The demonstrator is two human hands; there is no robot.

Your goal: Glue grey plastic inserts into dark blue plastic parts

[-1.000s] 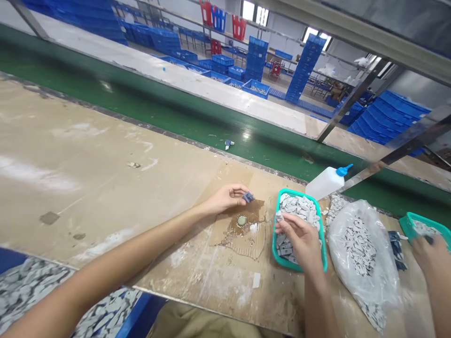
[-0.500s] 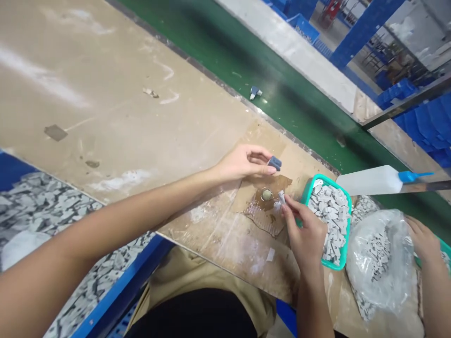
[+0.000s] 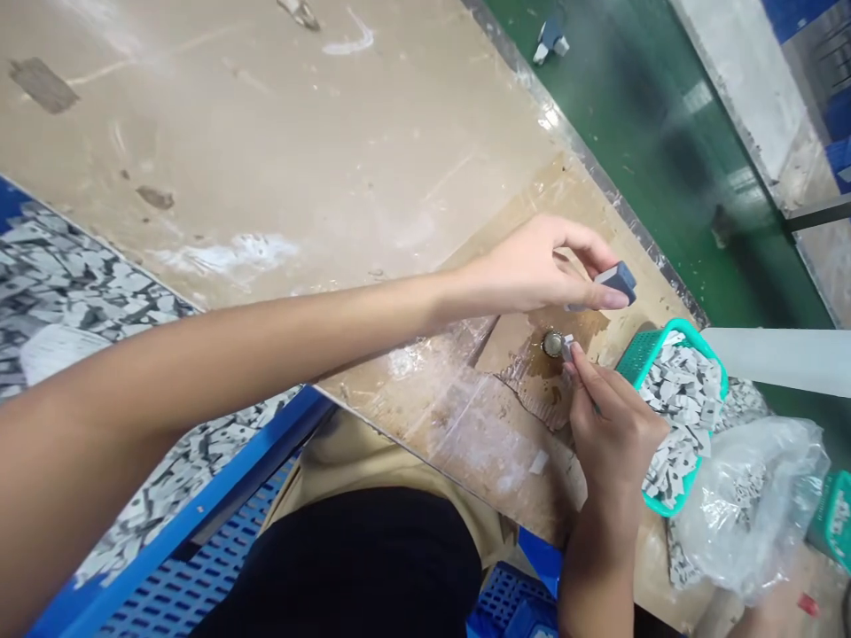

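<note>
My left hand (image 3: 565, 261) pinches a small dark blue-grey plastic block (image 3: 618, 281) between thumb and fingers, held above the workbench. My right hand (image 3: 608, 416) is closed on a small light grey plastic piece (image 3: 567, 346). That piece is at the edge of a small round cap (image 3: 551, 343), which sits on a wet brown patch of cardboard (image 3: 532, 390); whether it touches the cap I cannot tell. Just right of my right hand stands a green basket (image 3: 714, 354) full of small grey and white pieces.
A clear plastic bag (image 3: 751, 505) with small pieces lies right of the basket, near a white bottle (image 3: 784, 359). A blue crate (image 3: 259, 443) of grey pieces stands at the left. Beyond the bench edge runs a green belt (image 3: 638, 133) with a blue-and-white part (image 3: 550, 40).
My right hand has brought the light grey piece to the round cap. My left hand still holds the block. The view has shifted, and the other person's hand has left the bag.
</note>
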